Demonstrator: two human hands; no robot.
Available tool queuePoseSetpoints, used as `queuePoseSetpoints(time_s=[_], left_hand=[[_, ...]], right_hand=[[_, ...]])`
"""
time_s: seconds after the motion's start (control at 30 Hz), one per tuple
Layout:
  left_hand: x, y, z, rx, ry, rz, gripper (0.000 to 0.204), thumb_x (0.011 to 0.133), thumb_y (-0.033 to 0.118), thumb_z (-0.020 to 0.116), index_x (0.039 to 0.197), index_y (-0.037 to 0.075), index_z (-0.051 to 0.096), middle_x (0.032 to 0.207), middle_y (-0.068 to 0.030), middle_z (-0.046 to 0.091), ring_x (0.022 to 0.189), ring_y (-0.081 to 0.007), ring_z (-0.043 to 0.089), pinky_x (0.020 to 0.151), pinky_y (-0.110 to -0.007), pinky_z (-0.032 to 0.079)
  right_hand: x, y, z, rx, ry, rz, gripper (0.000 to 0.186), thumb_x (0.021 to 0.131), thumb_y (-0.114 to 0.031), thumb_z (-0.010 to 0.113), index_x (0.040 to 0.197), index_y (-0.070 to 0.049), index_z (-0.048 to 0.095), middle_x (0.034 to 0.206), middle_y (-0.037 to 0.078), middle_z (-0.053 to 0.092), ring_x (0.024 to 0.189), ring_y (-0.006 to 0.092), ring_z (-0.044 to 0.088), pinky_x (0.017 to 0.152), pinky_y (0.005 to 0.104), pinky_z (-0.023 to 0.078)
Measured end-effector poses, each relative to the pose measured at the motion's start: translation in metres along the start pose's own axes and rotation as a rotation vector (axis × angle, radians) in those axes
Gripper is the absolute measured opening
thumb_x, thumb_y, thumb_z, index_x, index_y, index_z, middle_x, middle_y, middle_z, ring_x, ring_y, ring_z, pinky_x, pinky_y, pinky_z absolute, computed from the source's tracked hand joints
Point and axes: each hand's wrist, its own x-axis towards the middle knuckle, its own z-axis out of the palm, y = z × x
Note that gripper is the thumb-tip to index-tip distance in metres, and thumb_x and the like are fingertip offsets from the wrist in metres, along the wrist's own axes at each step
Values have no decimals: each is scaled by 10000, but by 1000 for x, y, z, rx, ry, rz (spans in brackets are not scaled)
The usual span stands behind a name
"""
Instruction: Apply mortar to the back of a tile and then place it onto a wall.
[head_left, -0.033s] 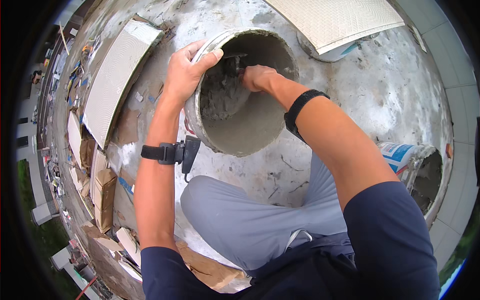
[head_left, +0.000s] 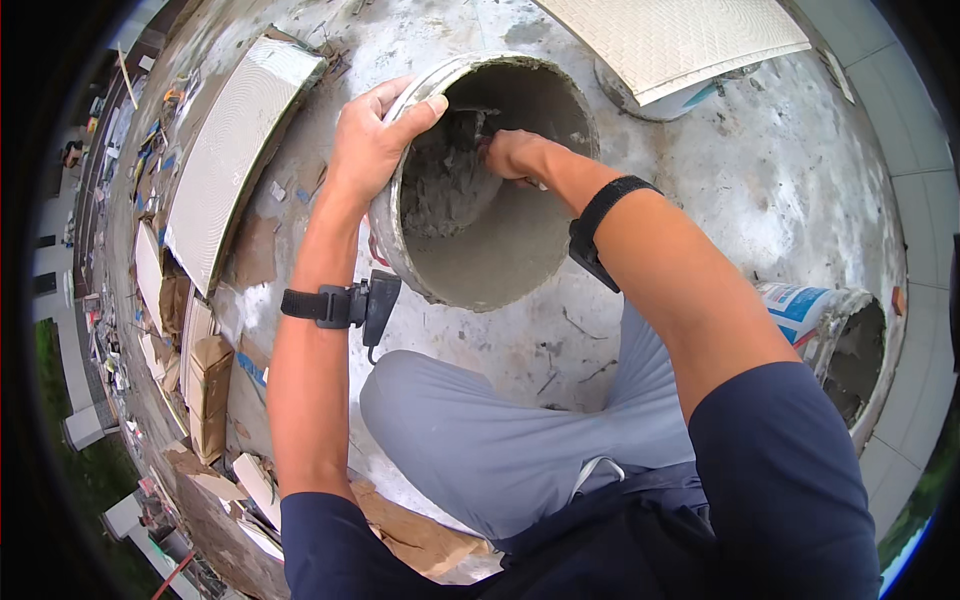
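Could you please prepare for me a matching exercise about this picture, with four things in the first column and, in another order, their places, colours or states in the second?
Column one
1. Left hand
2. Right hand
3. Trousers
4. Bucket with a blue-and-white label

Column two
A. Reaching into the middle bucket
B. Near the right side of the picture
C. Holding the middle bucket's rim
D. Greyish blue

Right pairs: 1-C, 2-A, 3-D, 4-B
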Motion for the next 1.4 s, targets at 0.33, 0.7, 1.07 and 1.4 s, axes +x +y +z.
queuePoseSetpoints(time_s=[0.33, 0.7, 1.07, 1.4], left_hand=[[-13, -11, -5, -161, 3, 107, 579, 843, 276, 776, 1275, -78, 622, 1164, -118, 685, 1029, -148, 629, 938, -284, 478], [-20, -18, 1, -117, 6, 110, 582, 838, 273, 772, 1275, -80, 618, 1155, -105, 685, 1049, -146, 617, 956, -284, 467], [-26, -27, -10, -57, 37, 143, 629, 865, 293, 719, 1329, -104, 565, 1223, -133, 648, 1107, -161, 596, 1003, -287, 428], [-18, -20, -19, -228, 53, 99, 587, 850, 255, 758, 1291, -98, 600, 1179, -116, 676, 1062, -139, 609, 977, -284, 448]], right_hand=[[-30, 33, 51, 1048, -476, 241, 481, 1038, -436, 426, 831, -20, 547, 580, 40, 474, 488, 142, 487, 420, 325, 349], [-44, 16, 12, 384, -177, -31, 486, 1011, -379, 441, 942, 53, 654, 696, 145, 641, 597, 296, 630, 570, 489, 512], [-65, 8, 32, 361, -478, -102, 405, 1014, -305, 426, 989, 44, 629, 727, 133, 653, 643, 223, 653, 606, 427, 504], [-14, 10, 52, 180, -365, -33, 298, 1000, -207, 455, 943, 15, 646, 683, 120, 658, 602, 221, 681, 517, 428, 526]])
